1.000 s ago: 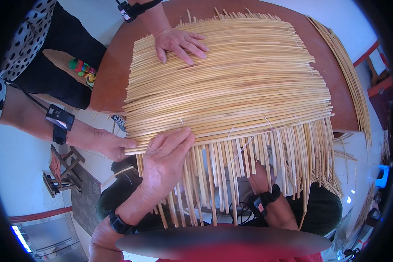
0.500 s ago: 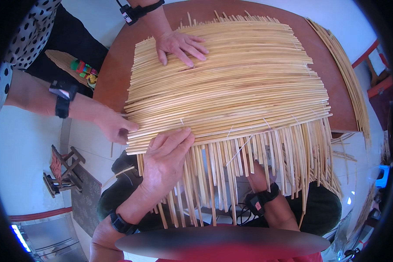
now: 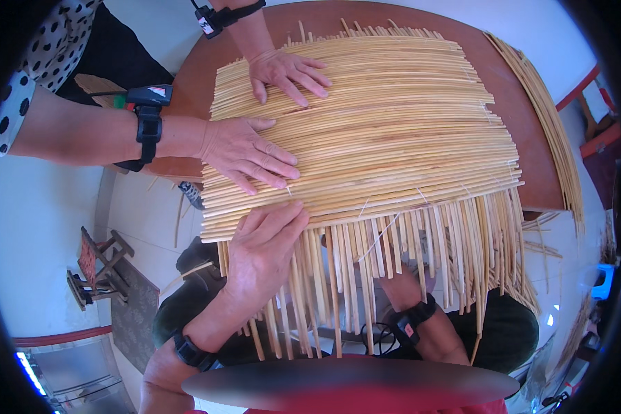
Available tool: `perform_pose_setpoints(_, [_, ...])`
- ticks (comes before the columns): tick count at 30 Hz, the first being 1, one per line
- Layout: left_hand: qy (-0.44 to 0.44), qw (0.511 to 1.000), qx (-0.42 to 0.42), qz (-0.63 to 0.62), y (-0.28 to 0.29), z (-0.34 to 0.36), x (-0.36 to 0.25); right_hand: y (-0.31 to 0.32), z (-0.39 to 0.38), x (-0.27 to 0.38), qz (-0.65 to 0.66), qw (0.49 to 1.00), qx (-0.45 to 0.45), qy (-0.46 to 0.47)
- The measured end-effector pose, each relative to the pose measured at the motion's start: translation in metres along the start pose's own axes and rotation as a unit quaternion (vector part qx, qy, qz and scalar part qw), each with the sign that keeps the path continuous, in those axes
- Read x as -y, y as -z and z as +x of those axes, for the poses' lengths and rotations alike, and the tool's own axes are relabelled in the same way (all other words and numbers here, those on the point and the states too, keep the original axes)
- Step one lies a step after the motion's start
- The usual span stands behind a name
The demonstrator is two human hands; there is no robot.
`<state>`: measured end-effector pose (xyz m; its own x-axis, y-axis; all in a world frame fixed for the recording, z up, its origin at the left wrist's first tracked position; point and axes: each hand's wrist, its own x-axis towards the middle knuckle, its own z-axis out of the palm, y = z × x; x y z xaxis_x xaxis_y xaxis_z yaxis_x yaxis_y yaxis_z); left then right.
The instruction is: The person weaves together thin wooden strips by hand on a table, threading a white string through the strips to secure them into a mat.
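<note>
A mat of straight pale reeds (image 3: 393, 110) lies on the table, a few white threads across its front rows and many reed strips (image 3: 455, 255) hanging below that edge. My left hand (image 3: 269, 241) grips the front edge at the left, fingers together and bent over it. My right hand (image 3: 400, 283) is beneath the hanging strips, its fingers hidden. A co-worker at the left rests both hands flat on the mat, one hand (image 3: 290, 76) near the back, the other (image 3: 252, 155) just beyond my left hand, fingers spread.
The brown table (image 3: 531, 159) has a curved back edge, with a bundle of long loose reeds (image 3: 559, 138) along its right. A folding stool (image 3: 100, 265) and a dark patterned rug (image 3: 131, 310) are at the lower left. A blue plastic object (image 3: 604, 279) is at the right.
The co-worker's lower hand has moved from the mat's left front edge up and right onto its surface, fingers now spread. My hands have stayed in place.
</note>
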<state>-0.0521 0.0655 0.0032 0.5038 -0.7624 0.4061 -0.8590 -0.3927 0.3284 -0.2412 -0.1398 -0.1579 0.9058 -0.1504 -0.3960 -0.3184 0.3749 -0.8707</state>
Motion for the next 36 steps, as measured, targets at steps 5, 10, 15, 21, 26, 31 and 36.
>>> perform_pose_setpoints(5, [0.006, 1.000, 0.007, 0.004, 0.003, -0.001, -0.001, -0.018, -0.010, 0.022, 0.020, 0.994, -0.075, -0.080])
perform_pose_setpoints(10, [-0.023, 0.999, -0.024, -0.017, 0.006, -0.004, 0.000, -0.034, -0.002, 0.051, -0.418, 0.908, -0.028, -0.013])
perform_pose_setpoints(15, [-0.015, 0.998, -0.049, -0.037, 0.005, -0.012, 0.004, -0.076, -0.117, 0.122, -0.671, 0.725, 0.148, 0.031])
perform_pose_setpoints(21, [-0.005, 0.999, -0.047, -0.026, 0.001, -0.015, 0.006, -0.094, -0.050, 0.211, -0.594, 0.773, 0.043, 0.221])
perform_pose_setpoints(26, [0.005, 0.997, -0.057, -0.049, -0.002, -0.021, 0.008, -0.107, 0.049, 0.201, -0.601, 0.752, -0.006, 0.269])
perform_pose_setpoints(31, [0.002, 0.995, -0.088, -0.051, -0.007, -0.021, 0.010, -0.110, 0.067, 0.194, -0.620, 0.747, 0.018, 0.240])
perform_pose_setpoints(36, [0.002, 0.994, -0.089, -0.056, -0.009, -0.019, 0.012, -0.106, 0.078, 0.192, -0.663, 0.682, 0.055, 0.302])
